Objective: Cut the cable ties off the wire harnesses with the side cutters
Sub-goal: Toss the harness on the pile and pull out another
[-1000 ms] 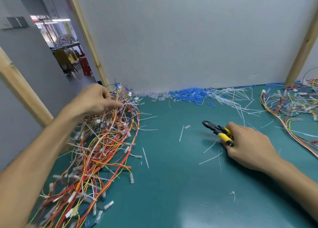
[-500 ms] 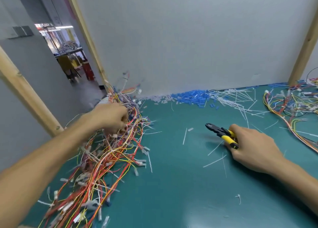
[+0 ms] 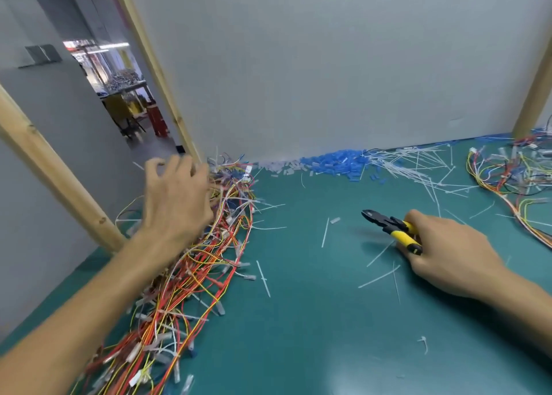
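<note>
A long tangled pile of red, orange and yellow wire harnesses point(image 3: 209, 269) with white cable ties lies along the left side of the green mat point(image 3: 313, 320). My left hand point(image 3: 176, 197) hovers over the far end of that pile, blurred, fingers spread and loosely bent, with nothing visibly held. My right hand point(image 3: 448, 251) rests on the mat at centre right and grips the yellow handles of the side cutters point(image 3: 388, 226). Their black jaws point left, toward the pile, and touch no wire.
More harnesses point(image 3: 513, 179) lie at the far right. Cut white ties point(image 3: 418, 167) and small blue pieces point(image 3: 337, 163) are heaped along the grey back wall; stray ties dot the mat. Wooden posts point(image 3: 59, 185) point(image 3: 534, 90) stand at the left and right.
My left hand gripped the far end of the harness pile and tugged it, then let go and lifted with fingers spread. The right hand with the cutters stayed put.
</note>
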A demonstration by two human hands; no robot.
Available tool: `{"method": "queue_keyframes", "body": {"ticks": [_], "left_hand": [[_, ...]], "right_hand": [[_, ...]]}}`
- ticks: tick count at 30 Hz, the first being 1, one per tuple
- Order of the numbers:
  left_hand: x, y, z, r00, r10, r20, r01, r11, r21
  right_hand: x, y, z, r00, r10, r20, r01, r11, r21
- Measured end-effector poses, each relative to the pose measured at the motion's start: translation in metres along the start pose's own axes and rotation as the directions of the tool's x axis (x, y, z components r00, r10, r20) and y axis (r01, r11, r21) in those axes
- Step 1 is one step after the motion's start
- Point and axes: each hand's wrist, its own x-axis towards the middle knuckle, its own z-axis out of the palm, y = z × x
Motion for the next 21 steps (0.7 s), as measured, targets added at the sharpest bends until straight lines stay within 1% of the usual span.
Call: {"method": "queue_keyframes", "body": {"ticks": [2,4,5,6,7,8,9,10,11,12,13,14,15,16,17,18,19,20,21], "left_hand": [[-0.024,0.014,0.002,0.989,0.116,-0.088,-0.116,0.993,0.009],[-0.04,0.018,0.004,0.974,0.182,-0.136,-0.181,0.983,0.021],[-0.046,0.019,0.006,0.968,0.217,-0.124,-0.214,0.976,0.036],[-0.05,0.02,0.007,0.968,0.239,-0.081,-0.236,0.971,0.05],[-0.051,0.022,0.004,0.972,0.234,-0.001,-0.234,0.972,0.034],[-0.05,0.024,0.0,0.971,0.204,0.124,-0.206,0.979,0.003],[-0.047,0.026,-0.006,0.945,0.16,0.284,-0.167,0.986,-0.002],[-0.043,0.029,-0.01,0.895,0.127,0.427,-0.139,0.99,-0.002],[-0.039,0.032,-0.013,0.854,0.093,0.512,-0.106,0.994,-0.005],[-0.035,0.035,-0.02,0.852,0.064,0.519,-0.062,0.998,-0.021],[-0.031,0.038,-0.029,0.881,0.046,0.471,-0.023,0.998,-0.055],[-0.028,0.04,-0.039,0.935,0.04,0.353,-0.009,0.996,-0.09],[-0.027,0.043,-0.05,0.985,0.03,0.169,-0.01,0.993,-0.116],[-0.025,0.046,-0.064,1.0,-0.012,0.018,0.015,0.987,-0.159],[-0.019,0.05,-0.077,0.991,-0.06,-0.121,0.033,0.976,-0.214],[-0.009,0.055,-0.084,0.986,-0.086,-0.141,0.042,0.955,-0.293],[0.001,0.061,-0.088,0.998,-0.065,-0.022,0.048,0.89,-0.453],[0.01,0.072,-0.09,0.986,-0.001,0.17,0.108,0.775,-0.622],[0.015,0.084,-0.09,0.95,0.051,0.307,0.203,0.646,-0.736]], "right_hand": [[0.001,0.0,-0.001,1.0,-0.003,-0.006,0.003,1.0,-0.014],[0.0,0.0,-0.002,1.0,-0.007,0.0,0.007,1.0,-0.021],[-0.001,0.0,-0.002,1.0,-0.01,0.003,0.01,1.0,-0.02],[-0.002,0.0,-0.002,1.0,-0.014,0.004,0.014,1.0,-0.016],[-0.002,0.0,-0.002,1.0,-0.018,0.005,0.018,1.0,-0.013],[-0.003,0.0,-0.001,1.0,-0.022,0.005,0.022,1.0,-0.012],[-0.002,0.0,-0.001,1.0,-0.024,0.005,0.024,1.0,-0.013],[-0.002,0.001,-0.002,1.0,-0.025,0.005,0.025,1.0,-0.013],[-0.001,0.002,-0.004,1.0,-0.025,0.007,0.026,1.0,-0.013],[-0.001,0.002,-0.005,1.0,-0.025,0.011,0.025,1.0,-0.009],[-0.001,0.002,-0.005,1.0,-0.027,0.01,0.027,1.0,-0.002],[-0.002,0.002,-0.004,1.0,-0.024,0.007,0.024,1.0,0.008],[-0.002,0.003,-0.003,1.0,-0.02,0.002,0.019,1.0,0.021],[-0.002,0.002,-0.002,1.0,-0.021,-0.002,0.021,0.999,0.033],[-0.002,0.001,-0.001,1.0,-0.019,-0.004,0.019,0.999,0.037],[-0.002,0.0,-0.002,1.0,-0.012,-0.006,0.012,0.999,0.038],[-0.001,-0.001,-0.004,1.0,0.005,-0.009,-0.005,0.999,0.045],[-0.002,-0.002,-0.006,1.0,0.027,-0.011,-0.026,0.998,0.059],[-0.002,-0.002,-0.007,0.999,0.044,-0.016,-0.043,0.995,0.086]]}}
